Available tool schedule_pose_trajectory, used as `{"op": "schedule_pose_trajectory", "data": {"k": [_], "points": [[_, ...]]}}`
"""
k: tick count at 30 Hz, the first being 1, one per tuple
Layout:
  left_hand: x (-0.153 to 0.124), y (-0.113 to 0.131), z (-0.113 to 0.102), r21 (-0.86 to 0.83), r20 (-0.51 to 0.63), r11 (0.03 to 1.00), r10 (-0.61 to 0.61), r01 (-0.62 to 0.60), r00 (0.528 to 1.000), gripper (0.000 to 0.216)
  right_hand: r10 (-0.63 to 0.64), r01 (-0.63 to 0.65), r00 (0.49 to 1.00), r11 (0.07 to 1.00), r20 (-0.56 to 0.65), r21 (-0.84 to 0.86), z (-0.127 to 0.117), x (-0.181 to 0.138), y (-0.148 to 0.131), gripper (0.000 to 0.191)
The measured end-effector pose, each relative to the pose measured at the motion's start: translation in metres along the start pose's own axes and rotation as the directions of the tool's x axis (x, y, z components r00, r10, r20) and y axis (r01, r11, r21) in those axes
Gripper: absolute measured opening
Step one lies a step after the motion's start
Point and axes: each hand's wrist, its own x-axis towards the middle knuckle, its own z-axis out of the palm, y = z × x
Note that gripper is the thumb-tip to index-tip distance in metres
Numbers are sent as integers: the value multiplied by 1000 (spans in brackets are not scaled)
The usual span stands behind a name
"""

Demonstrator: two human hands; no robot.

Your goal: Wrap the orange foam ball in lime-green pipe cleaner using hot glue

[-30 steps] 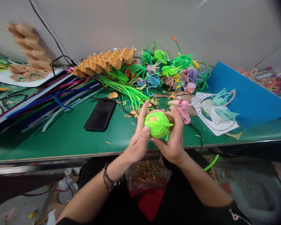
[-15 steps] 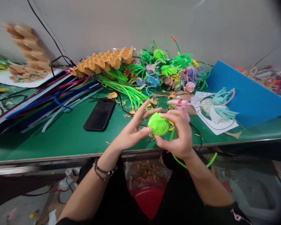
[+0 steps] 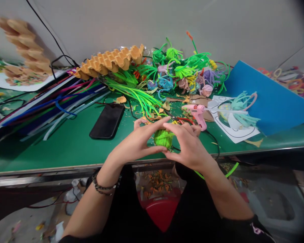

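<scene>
Between my two hands is a bright green ball of wound pipe cleaner (image 3: 163, 138), held over the front of the green table. My left hand (image 3: 139, 140) curves around its left side, thumb below and fingers above. On the other side, my right hand (image 3: 188, 143) grips it with thumb and index finger, and a green strand runs across the ball to that hand. The strand's loose end (image 3: 232, 169) sticks out past my right wrist. Just beyond my right fingers lies a pink glue gun (image 3: 198, 114), with red-handled scissors (image 3: 183, 119) partly hidden behind the fingers.
A black phone (image 3: 107, 121) lies left of my hands. Behind are green pipe cleaners (image 3: 139, 96), an egg carton (image 3: 111, 62) and a pile of pipe-cleaner pieces (image 3: 184, 72). A blue board (image 3: 271, 101) and a paper drawing (image 3: 233, 130) are at right. Scraps litter the table (image 3: 73, 152).
The green ball has moved slightly left and turned, so a strand now crosses its front. My left fingers have come over its top, and my right hand has shifted left, closer to them.
</scene>
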Motion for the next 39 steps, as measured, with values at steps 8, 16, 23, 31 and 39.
{"op": "schedule_pose_trajectory", "data": {"k": [8, 16, 23, 31, 39], "points": [[0, 10, -7, 111, 14, 989, -101, 99, 995, 52, -59, 58, 998, 997, -33, -53, 3, 1, -1, 61], [2, 0, -1, -111, -249, 994, -5, -23, 968, 51, -32, 58, 979, 991, -203, 125, 1, 0, 2, 66], [4, -3, 8, -538, -283, 840, -98, -74, 954, 47, 42, 48, 967, 939, -253, 342, -9, 2, -9, 64], [11, 4, 17, -739, -319, 649, -103, -180, 942, 29, -59, 173, 923, 947, -381, 271, -10, 6, -15, 36], [12, 5, 14, -785, -344, 556, -24, -273, 939, 21, 70, 91, 893, 939, -445, 331, -8, 2, -11, 39]]}}
